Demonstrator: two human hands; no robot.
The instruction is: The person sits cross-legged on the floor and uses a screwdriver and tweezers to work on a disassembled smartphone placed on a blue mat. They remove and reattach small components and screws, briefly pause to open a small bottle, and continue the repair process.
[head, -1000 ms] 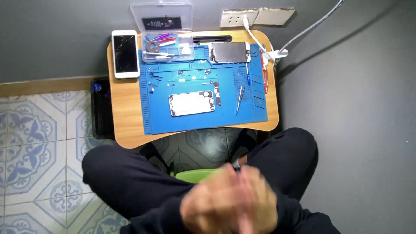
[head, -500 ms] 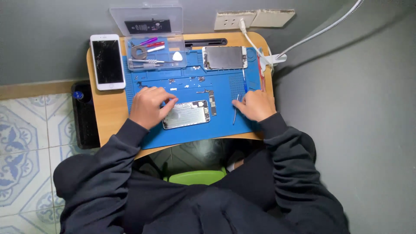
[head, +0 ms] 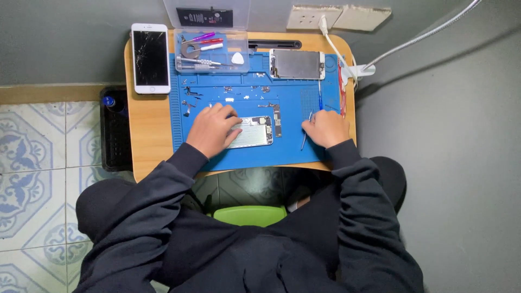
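Observation:
An opened phone body [head: 252,132] lies on a blue repair mat [head: 255,157] on a small wooden table [head: 149,135]. My left hand [head: 213,129] rests on the left half of this phone body, fingers spread over it. My right hand [head: 325,128] lies on the mat to the right, with thin metal tweezers [head: 305,137] at its fingers. Small screws and parts [head: 228,97] are scattered on the mat above the phone body.
A detached screen panel [head: 296,64] lies at the mat's top right. A clear plastic tray [head: 211,51] holds tools at the top. A white phone with a cracked screen [head: 150,57] sits at the table's top left. A wall socket [head: 306,16] and white cable [head: 339,54] are behind.
One second ago both hands were clasped over my lap. They came up onto the mat, the left onto the phone body, the right onto the tweezers. The camera view shifted slightly.

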